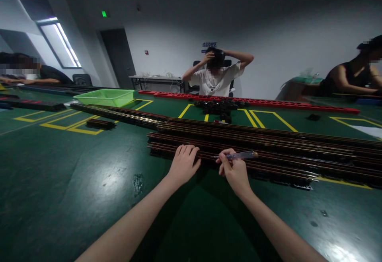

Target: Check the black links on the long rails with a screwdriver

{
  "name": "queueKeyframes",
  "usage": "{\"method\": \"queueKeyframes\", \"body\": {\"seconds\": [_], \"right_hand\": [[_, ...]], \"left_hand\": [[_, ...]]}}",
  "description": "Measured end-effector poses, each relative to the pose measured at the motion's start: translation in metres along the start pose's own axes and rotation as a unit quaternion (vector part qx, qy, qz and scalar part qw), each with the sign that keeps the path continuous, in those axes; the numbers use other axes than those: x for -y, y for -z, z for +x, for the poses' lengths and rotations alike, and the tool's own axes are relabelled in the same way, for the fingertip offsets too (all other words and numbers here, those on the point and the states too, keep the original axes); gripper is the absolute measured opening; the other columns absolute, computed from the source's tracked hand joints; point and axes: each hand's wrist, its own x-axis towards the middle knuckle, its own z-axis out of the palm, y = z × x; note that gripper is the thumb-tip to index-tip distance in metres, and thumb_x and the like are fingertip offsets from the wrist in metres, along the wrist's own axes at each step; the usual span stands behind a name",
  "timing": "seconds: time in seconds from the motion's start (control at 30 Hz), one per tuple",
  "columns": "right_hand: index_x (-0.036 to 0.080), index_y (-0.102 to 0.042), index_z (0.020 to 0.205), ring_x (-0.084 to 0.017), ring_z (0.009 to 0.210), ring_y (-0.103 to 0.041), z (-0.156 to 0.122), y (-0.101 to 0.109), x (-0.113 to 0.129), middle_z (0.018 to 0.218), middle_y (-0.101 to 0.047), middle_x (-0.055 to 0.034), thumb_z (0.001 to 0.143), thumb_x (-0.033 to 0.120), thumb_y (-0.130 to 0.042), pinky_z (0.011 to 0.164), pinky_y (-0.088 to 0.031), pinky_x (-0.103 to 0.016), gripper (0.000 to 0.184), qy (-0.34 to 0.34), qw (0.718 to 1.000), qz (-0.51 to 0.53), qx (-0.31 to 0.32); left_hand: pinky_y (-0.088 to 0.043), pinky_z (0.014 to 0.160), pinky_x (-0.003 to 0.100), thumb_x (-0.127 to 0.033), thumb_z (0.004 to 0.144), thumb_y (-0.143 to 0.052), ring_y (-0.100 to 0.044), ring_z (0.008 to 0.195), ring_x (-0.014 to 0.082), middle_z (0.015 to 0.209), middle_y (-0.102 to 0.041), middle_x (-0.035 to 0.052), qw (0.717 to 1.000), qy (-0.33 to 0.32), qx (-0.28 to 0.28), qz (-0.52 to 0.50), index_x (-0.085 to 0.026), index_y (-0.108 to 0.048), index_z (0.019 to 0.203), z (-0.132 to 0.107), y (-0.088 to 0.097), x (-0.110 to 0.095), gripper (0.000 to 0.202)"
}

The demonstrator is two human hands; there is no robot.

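Note:
Long dark strips with copper-coloured edges (pixel 277 162) lie side by side across the green table in front of me. My left hand (pixel 184 164) rests on their near side, fingers stretched out over the strips. In my right hand (pixel 234 170) is a screwdriver (pixel 243 155) with a clear handle, held between thumb and fingers. Its thin shaft points left, and the tip is at the strips, between my two hands. Whether the tip touches a strip I cannot tell.
Beyond the strips are a pile of small black parts (pixel 219 107) and a long red slotted rail (pixel 268 104). A green basket (pixel 104 97) stands at the back left, with a short dark bundle (pixel 100 124) nearer me. One person (pixel 213 79) sits opposite; others sit at both sides.

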Motion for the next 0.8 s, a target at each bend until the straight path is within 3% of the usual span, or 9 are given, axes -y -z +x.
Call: {"method": "queueKeyframes", "body": {"seconds": [0.8], "right_hand": [[0.019,-0.047,0.078,-0.011,0.039,-0.054,-0.0002,0.0025,-0.0002,0.064,-0.06,-0.0016,0.086,0.05,-0.043,0.037,-0.041,-0.022,0.032,0.0,1.0,-0.019,-0.014]], "left_hand": [[-0.032,0.102,0.044,0.001,0.076,-0.036,-0.049,0.111,0.023,0.113,-0.057,0.0075,0.999,0.025,-0.011,0.033,-0.018,-0.055,0.114,-0.0003,0.0028,0.0004,0.046]]}}
